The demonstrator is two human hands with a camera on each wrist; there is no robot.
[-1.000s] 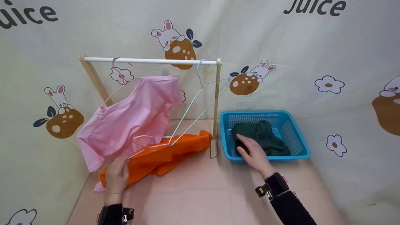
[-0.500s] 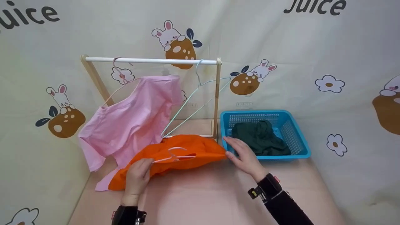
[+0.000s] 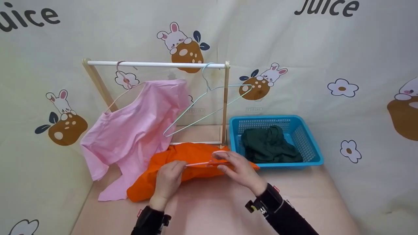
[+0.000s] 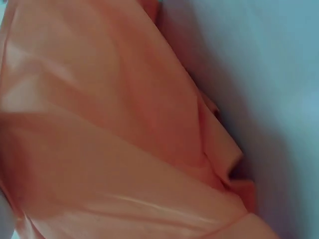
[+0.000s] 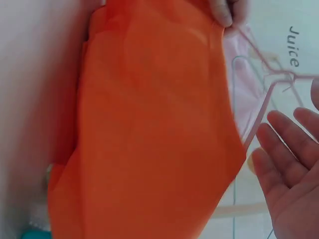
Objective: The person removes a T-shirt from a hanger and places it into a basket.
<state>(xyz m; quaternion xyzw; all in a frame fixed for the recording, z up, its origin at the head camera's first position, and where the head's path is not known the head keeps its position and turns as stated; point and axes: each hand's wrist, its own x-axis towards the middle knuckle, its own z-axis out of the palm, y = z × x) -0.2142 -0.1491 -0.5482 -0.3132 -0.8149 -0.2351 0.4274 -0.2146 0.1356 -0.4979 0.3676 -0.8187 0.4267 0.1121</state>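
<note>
An orange garment (image 3: 199, 150) hangs on a pink hanger (image 3: 197, 164) in front of the rack. My left hand (image 3: 168, 179) pinches the hanger and the garment's neckline at the left. Around the hanger's hook, my right hand (image 3: 243, 173) is held with its fingers apart. In the right wrist view that hand (image 5: 291, 169) is beside the hanger (image 5: 259, 119), its fingers extended, with the orange garment (image 5: 149, 119) across the middle. Only orange cloth (image 4: 109, 119) fills most of the left wrist view; the left hand is hidden there.
A rack with a white rod (image 3: 163, 64) holds a pink garment (image 3: 137, 120) on a hanger and a bare light-blue hanger (image 3: 186, 112). To the right, a blue basket (image 3: 315, 147) contains dark green cloth (image 3: 269, 145). Patterned fabric hangs behind.
The orange garment and its hanger have moved right with my left hand. My right hand has left the basket and come left to the hook. The light-blue hanger has swung round.
</note>
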